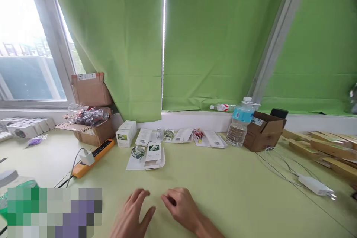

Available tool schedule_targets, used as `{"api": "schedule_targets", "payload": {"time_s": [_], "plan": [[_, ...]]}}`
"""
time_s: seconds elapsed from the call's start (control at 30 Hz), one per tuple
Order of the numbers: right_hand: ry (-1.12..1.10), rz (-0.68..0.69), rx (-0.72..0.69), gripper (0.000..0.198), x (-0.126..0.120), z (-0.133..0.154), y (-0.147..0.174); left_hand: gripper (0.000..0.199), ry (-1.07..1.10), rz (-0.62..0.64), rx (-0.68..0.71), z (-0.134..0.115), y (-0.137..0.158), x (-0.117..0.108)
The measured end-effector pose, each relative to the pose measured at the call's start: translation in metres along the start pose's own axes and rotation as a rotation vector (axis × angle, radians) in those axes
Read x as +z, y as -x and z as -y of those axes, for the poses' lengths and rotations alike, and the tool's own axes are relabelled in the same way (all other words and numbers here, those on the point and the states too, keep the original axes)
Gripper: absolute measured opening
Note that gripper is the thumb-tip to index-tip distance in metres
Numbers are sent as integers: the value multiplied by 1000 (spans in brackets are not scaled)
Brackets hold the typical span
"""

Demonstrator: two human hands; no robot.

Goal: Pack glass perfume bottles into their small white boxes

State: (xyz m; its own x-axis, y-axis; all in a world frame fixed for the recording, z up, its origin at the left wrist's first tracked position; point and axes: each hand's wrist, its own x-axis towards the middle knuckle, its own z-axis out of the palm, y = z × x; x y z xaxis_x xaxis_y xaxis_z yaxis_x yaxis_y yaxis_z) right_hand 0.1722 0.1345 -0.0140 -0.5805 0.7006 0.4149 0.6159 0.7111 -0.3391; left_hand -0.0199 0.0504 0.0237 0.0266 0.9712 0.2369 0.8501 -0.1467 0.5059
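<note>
My left hand (137,214) hovers over the bare front of the table with thumb and fingers apart, and I see nothing in it. To its right, my right hand (180,205) has its fingers curled with the thumb near the index finger; what lies inside, if anything, is hidden. The hands do not touch each other. Nearest beyond them is an opened-out white carton (153,154) with a plant picture, lying flat. A coiled clear-and-green cable (137,152) rests on its left part.
Further back lie flattened cartons (182,135), a red coiled cable (198,134) and standing white boxes (124,138). An orange power strip (96,156) is at left, near a cardboard box (96,134). A water bottle (237,134) and a white adapter (314,185) are at right.
</note>
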Motion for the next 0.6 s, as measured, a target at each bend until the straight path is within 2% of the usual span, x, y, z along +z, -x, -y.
{"api": "schedule_targets", "payload": {"time_s": [0.13,0.23,0.43,0.6], "plan": [[-36,-8,36,39,-11,-7,0,55,-303,-70,-126,3,-45,5],[-36,-25,41,40,-15,-10,0,62,-414,-99,-170,11,-60,17],[-43,-10,17,40,-18,-8,0,72,-425,-133,-154,38,-59,45],[-54,14,24,38,-20,-5,1,79,-409,-100,-157,46,-59,49]]}}
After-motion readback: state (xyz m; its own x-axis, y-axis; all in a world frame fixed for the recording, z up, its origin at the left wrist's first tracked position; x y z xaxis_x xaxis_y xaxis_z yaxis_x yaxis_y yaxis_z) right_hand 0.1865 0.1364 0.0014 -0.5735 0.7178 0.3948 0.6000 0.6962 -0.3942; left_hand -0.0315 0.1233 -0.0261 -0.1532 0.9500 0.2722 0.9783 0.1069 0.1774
